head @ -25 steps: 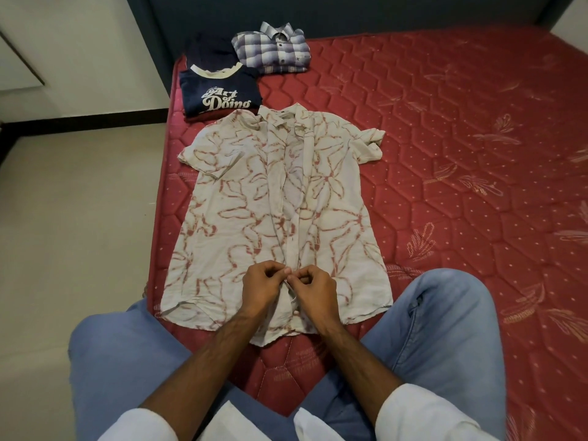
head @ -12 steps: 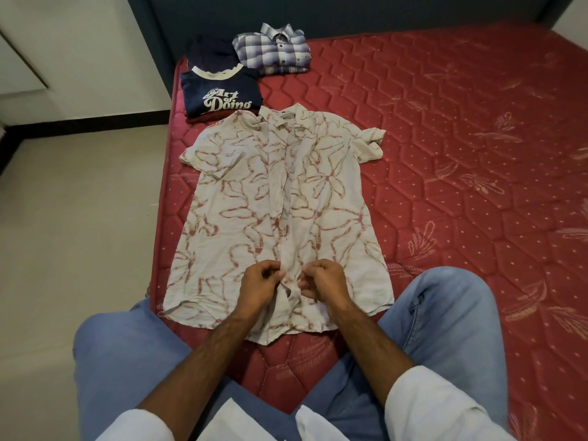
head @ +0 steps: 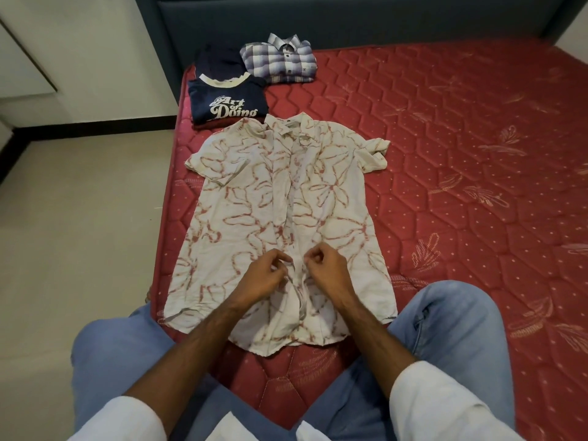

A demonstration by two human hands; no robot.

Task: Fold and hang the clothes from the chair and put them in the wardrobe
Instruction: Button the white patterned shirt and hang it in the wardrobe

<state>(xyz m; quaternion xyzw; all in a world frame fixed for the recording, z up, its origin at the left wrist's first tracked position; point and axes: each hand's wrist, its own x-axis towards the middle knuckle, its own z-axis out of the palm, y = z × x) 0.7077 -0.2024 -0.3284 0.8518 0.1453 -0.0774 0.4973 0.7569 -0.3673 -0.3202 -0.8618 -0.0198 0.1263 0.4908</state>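
Red and bumpy, the bed (head: 445,186) fills most of the room, with a dark headboard (head: 350,20) at its far end and a pale floor (head: 79,233) on the left. A white shirt (head: 241,198) with red swirls lies flat on the bed, front side up, collar at the far end. Both hands are low on its middle strip. The left hand (head: 264,278) has its fingers curled and pinches the cloth edge there. The right hand (head: 324,268) pinches the other edge just beside it. The two hands are very near each other but do not touch. Past the collar sits a folded navy shirt (head: 227,101) with white words, on top of something red. Just right of it lies a folded check shirt (head: 280,58). Blue jeans (head: 445,329) cover the person's knees at the near edge.
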